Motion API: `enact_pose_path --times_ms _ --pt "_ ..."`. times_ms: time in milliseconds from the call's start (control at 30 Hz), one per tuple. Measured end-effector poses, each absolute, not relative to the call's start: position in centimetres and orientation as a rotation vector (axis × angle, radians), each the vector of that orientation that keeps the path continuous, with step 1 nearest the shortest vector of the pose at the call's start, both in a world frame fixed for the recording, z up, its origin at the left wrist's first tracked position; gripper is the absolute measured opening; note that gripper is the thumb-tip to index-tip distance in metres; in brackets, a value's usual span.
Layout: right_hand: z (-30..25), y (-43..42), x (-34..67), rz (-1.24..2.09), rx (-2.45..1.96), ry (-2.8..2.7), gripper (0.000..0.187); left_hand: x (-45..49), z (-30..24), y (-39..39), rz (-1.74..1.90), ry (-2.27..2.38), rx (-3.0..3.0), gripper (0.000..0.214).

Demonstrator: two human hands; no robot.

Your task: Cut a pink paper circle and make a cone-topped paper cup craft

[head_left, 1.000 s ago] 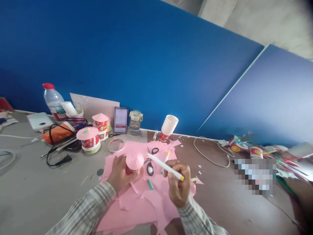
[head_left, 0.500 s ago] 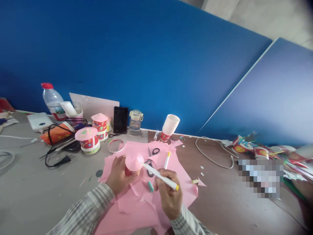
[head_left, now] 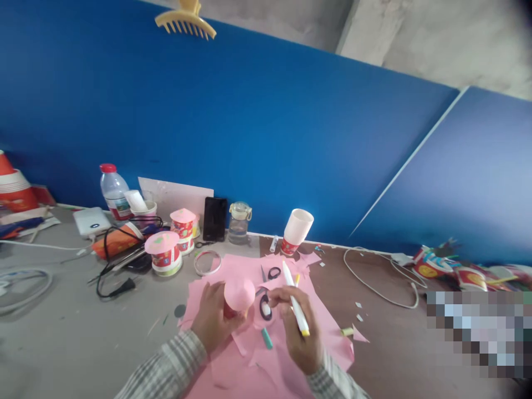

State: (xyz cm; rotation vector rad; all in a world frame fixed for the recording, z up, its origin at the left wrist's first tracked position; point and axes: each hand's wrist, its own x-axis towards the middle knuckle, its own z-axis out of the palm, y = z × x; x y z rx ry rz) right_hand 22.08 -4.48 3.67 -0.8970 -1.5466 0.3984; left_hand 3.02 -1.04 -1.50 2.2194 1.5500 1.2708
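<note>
My left hand (head_left: 216, 316) is closed round a small red paper cup piece (head_left: 230, 311) topped by a pink paper cone (head_left: 240, 293). Most of the cup is hidden by the cone and my fingers. In my right hand (head_left: 303, 327) is a white marker (head_left: 296, 305) with a yellow end, tilted up and apart from the cone. Close to my right fingertips shows a small white bit (head_left: 266, 309); whether they touch it I cannot tell. Scissors (head_left: 265, 305) with dark handles lie between my hands, and a teal marker cap (head_left: 266, 338) rests on the pink paper (head_left: 257, 377).
Two red cup models (head_left: 163, 252) with pink roofs stand left, near a black phone (head_left: 215, 219) and a glass water bottle (head_left: 239, 223). Stacked white cups (head_left: 298, 230) stand at the back. A white cable (head_left: 374, 296) curves across the right side.
My right hand has drawn the marker back from the cone and tilted it more upright. The left hand still holds the cup piece. The view has shifted, bringing a yellow hair claw in at the top.
</note>
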Motion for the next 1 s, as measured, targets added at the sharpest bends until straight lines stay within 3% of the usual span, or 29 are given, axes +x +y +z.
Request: enact_pose_path --times_ms 200,400,633,1000 --pt "4.4 -1.2 21.6 0.395 -0.934 -1.848 0.04 3.3 -1.7 -1.0 1.266 1.622 2.168 0.061" --pt "1.5 -2.9 22.6 0.337 -1.029 -1.614 0.047 1.0 -3.0 -1.1 1.175 1.59 2.357 0.098" --pt "0.6 -2.8 25.2 0.31 -1.023 -1.487 0.039 -2.0 0.8 0.2 1.2 1.637 2.132 0.048" --pt "-0.9 -2.1 25.5 0.275 -1.077 -1.444 0.037 -0.1 3.9 14.6 1.423 2.29 1.558 0.058"
